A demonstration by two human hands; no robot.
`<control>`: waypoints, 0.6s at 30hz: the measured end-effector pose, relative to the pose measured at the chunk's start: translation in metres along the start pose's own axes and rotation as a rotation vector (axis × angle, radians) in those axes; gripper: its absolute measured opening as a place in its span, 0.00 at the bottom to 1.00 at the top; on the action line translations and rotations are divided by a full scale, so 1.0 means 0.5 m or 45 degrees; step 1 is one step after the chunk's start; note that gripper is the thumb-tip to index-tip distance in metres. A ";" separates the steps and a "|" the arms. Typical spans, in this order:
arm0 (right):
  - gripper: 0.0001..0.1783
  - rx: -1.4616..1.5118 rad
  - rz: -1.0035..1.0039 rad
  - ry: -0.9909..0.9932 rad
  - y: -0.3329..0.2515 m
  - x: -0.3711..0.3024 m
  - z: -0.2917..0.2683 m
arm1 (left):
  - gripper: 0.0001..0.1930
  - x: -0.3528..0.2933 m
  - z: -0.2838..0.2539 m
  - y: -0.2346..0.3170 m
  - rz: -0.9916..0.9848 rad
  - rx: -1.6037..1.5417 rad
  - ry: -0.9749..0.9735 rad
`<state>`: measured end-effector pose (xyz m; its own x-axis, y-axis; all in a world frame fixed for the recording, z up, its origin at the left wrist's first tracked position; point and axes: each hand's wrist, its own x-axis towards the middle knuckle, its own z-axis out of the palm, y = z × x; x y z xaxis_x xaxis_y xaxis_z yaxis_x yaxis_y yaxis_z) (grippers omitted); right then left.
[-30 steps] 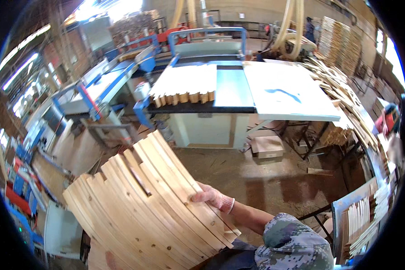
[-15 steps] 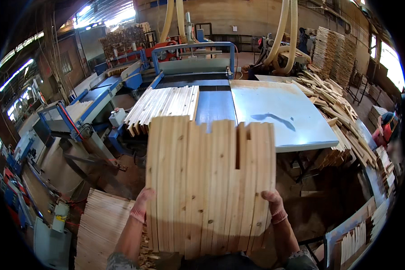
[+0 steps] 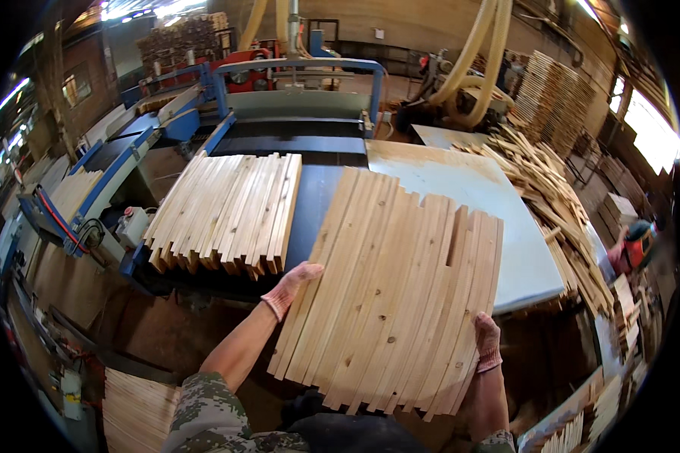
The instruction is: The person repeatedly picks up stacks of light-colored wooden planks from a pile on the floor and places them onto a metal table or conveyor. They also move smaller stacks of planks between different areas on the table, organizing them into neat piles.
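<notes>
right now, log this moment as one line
left hand: grips slat bundle | right hand: grips opposite side | machine bed: second bundle, left

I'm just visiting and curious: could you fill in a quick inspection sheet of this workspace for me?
Surface: dark machine bed, with a smooth pale panel on its right.
Job's things: held wooden strips, side by side, ends uneven, with one slot-like gap near the top; second batch of strips lying on the bed.
Clutter: loose wood pieces heaped untidily beyond the panel.
Hands: both gloved; left hand grips the left edge of the held strips, right hand the right edge.
Cables: red line at far left; cable or hose, cannot tell.
Surroundings: thick cream hoses and stacked wood behind.
</notes>
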<state>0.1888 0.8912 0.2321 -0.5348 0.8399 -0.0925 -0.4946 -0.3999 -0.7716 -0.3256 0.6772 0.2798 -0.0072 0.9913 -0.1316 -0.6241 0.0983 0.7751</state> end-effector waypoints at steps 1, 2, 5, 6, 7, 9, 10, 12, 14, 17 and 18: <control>0.09 -0.040 0.156 -0.027 -0.024 0.031 -0.002 | 0.19 0.042 -0.004 0.013 -0.022 0.017 0.105; 0.10 -0.111 0.118 -0.020 -0.025 0.094 0.008 | 0.20 0.070 -0.010 0.019 -0.051 -0.022 0.145; 0.11 -0.067 0.239 0.017 -0.035 0.231 0.025 | 0.23 0.166 -0.033 0.039 -0.090 -0.068 0.286; 0.13 -0.079 0.271 0.032 -0.034 0.276 0.031 | 0.23 0.200 -0.043 0.044 -0.092 -0.062 0.287; 0.15 -0.090 0.308 0.053 -0.040 0.308 0.034 | 0.24 0.220 -0.051 0.045 -0.092 -0.080 0.252; 0.13 -0.234 0.323 0.141 -0.033 0.397 0.054 | 0.26 0.266 -0.074 0.051 -0.141 -0.113 0.336; 0.13 -0.334 0.343 0.275 -0.036 0.439 0.067 | 0.28 0.286 -0.086 0.051 -0.120 -0.082 0.368; 0.13 -0.426 0.443 0.232 -0.048 0.506 0.094 | 0.31 0.325 -0.116 0.051 -0.094 -0.075 0.388; 0.15 -0.379 0.534 0.170 -0.056 0.549 0.117 | 0.40 0.351 -0.149 0.059 -0.196 -0.124 0.347; 0.15 -0.455 0.584 0.200 -0.059 0.676 0.155 | 0.40 0.417 -0.175 0.104 -0.021 0.262 0.765; 0.15 -0.444 0.607 0.185 -0.060 0.708 0.160 | 0.40 0.431 -0.172 0.129 -0.062 0.330 0.822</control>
<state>-0.0403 1.1711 0.2729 -0.5311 0.6490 -0.5447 0.0434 -0.6212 -0.7825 -0.4346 0.8895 0.2482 -0.4973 0.7426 -0.4486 -0.4295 0.2386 0.8710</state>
